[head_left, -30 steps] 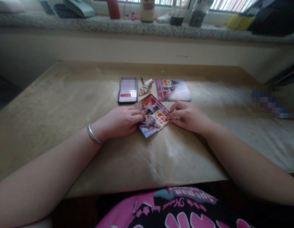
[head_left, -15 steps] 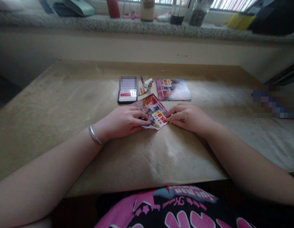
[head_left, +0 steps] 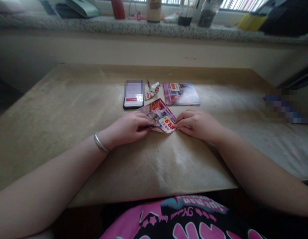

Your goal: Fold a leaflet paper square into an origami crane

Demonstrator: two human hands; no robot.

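A printed paper sheet (head_left: 159,114), colourful with a yellow "89.9" patch, lies turned at an angle between my hands. My left hand (head_left: 134,126) pinches its left edge between thumb and fingers, where the near edge bends up a little. At the right corner, the fingertips of my right hand (head_left: 196,122) are closed on the paper. Just beyond it stand a folded paper figure (head_left: 152,90) with white and red print and, to its right, a stack of similar printed sheets (head_left: 182,94).
A phone (head_left: 133,102) with its screen lit lies left of the paper figure. The table (head_left: 94,179) has a tan cover. Jars and bottles (head_left: 154,11) line the stone windowsill (head_left: 106,24) behind. A blurred blue item (head_left: 288,109) lies at the far right.
My left fingers have shifted from lying over the paper to pinching its edge. The near edge of the sheet has risen and curved slightly. My right hand has barely moved.
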